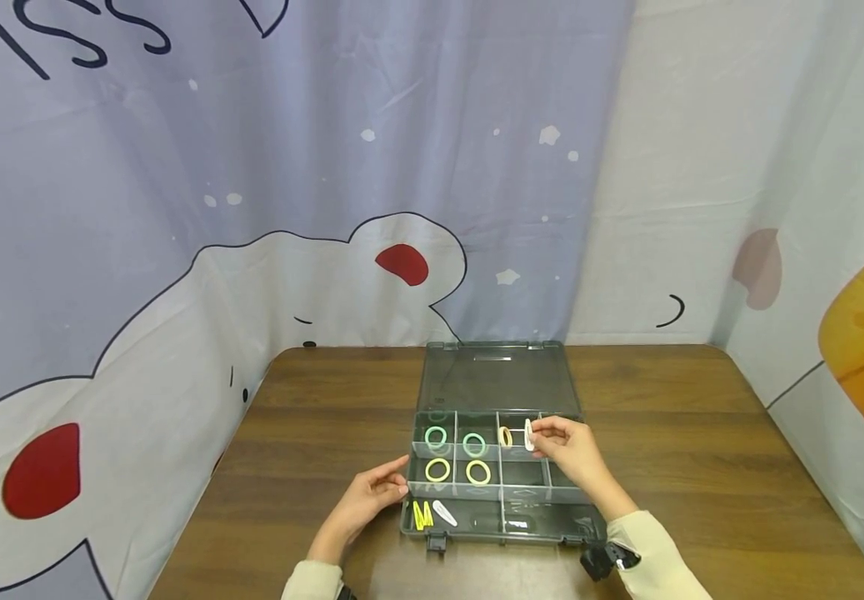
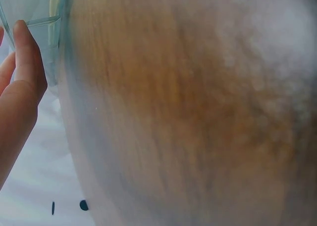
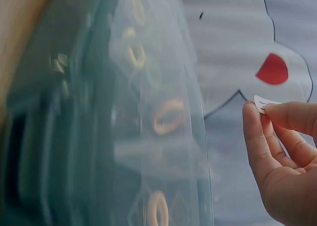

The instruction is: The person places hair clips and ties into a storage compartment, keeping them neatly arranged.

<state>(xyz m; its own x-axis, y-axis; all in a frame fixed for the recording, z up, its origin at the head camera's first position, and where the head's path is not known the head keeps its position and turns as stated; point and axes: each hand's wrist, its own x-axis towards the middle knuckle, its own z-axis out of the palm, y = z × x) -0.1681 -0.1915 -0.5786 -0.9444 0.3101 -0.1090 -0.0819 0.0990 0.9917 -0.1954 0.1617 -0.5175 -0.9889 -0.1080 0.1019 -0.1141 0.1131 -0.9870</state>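
A smoky, see-through divided box lies on the table with its lid folded back. My right hand pinches a white snap hair clip between thumb and forefinger above the back row; in the right wrist view the clip shows at the fingertips. Beside it sits an orange ring. Two green rings and two yellow rings occupy compartments on the left. Yellow snap clips and another white clip lie front left. My left hand rests at the box's left edge, fingers relaxed.
The brown wooden table extends on both sides of the box. Behind it hangs a printed curtain. Two latches, one of them a dark latch, stick out from the box's front edge.
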